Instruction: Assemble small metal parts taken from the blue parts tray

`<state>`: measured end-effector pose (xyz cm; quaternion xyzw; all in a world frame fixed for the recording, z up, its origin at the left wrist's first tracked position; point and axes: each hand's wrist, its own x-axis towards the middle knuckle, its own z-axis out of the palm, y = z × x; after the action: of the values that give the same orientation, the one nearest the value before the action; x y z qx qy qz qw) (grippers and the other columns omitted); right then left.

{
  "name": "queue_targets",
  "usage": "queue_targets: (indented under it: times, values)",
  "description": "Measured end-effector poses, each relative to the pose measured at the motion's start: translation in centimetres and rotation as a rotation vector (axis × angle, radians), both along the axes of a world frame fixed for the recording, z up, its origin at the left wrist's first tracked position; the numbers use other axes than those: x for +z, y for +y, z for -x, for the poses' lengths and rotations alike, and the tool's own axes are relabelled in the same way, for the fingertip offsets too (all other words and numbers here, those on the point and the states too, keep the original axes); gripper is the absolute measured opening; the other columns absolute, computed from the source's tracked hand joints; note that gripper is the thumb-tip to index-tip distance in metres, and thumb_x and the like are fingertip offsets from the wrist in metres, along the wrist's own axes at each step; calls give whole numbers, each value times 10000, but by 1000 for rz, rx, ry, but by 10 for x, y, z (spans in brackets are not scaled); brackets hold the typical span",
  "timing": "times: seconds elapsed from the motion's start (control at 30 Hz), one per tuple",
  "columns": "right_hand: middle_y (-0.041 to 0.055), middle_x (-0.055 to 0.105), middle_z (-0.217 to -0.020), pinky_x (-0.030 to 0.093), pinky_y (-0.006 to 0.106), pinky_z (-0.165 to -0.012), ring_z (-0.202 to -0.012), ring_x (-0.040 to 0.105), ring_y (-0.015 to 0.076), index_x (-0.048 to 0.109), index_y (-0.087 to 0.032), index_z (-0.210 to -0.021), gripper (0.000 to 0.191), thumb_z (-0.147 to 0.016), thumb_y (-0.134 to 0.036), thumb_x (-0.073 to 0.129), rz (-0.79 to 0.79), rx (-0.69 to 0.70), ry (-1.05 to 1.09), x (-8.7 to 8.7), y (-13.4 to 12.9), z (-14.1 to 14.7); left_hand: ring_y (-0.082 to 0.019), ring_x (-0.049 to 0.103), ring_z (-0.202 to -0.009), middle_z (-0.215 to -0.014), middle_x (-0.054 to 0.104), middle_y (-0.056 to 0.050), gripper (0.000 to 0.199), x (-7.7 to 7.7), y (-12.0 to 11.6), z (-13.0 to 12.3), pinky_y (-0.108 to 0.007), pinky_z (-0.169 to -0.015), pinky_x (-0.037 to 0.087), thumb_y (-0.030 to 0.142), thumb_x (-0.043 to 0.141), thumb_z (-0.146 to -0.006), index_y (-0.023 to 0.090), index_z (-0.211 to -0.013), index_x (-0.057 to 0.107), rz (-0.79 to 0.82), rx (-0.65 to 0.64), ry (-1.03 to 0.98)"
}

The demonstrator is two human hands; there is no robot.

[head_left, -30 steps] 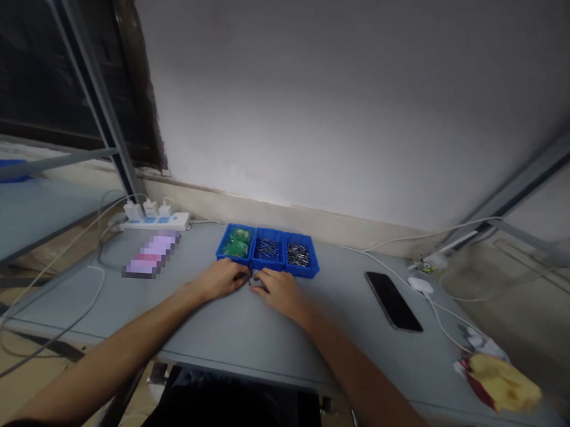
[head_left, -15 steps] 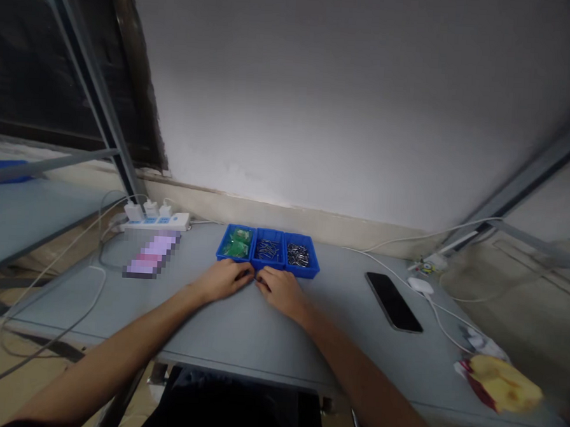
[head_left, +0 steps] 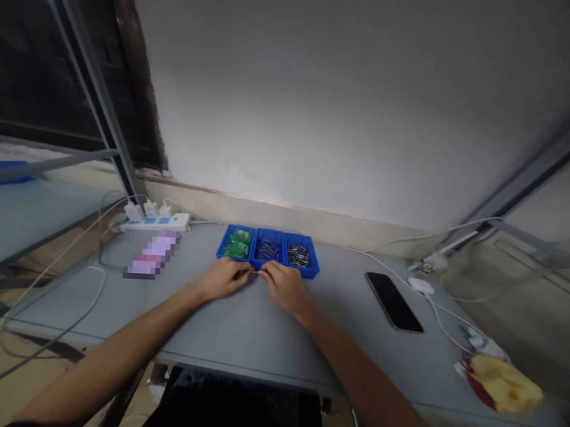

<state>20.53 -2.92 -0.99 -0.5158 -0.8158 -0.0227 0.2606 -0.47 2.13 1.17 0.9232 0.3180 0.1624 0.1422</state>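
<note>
My left hand (head_left: 224,278) rests on the grey table just in front of the left blue bin (head_left: 236,242), fingers pinched together. My right hand (head_left: 284,283) is closed in front of the middle bin (head_left: 268,248). Between the fingertips of both hands runs a thin, pale, pin-like piece (head_left: 256,272), held at its two ends; its exact shape is too small to tell. Green packets lie in the left bin. Thin metal pins fill part of the middle bin, and short metal pieces are in the right blue bin (head_left: 300,255).
A power strip (head_left: 158,221) with white plugs and a blurred-out phone (head_left: 153,255) are at the left. On the right lie a black phone (head_left: 394,302), a white charger (head_left: 421,285) with cables, and a yellow and red wrapper (head_left: 503,384) at the table's edge.
My fingertips have moved slightly apart, my right hand shifting a little to the right. The thin piece between them now shows.
</note>
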Motion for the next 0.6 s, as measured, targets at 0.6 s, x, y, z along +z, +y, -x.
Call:
queue_targets:
  times: [0.6]
  values:
    - [43,735,-957,408,247,-716,-848,683,161,611,-200,-1032,216,-1048,-364,472,101,-10,-75,3,-1,0,-132,555,-638,-759,675,-15,253,1,-2,0,-234,-649,367,277,465,-968,196,-994,704,18,-20,-23]
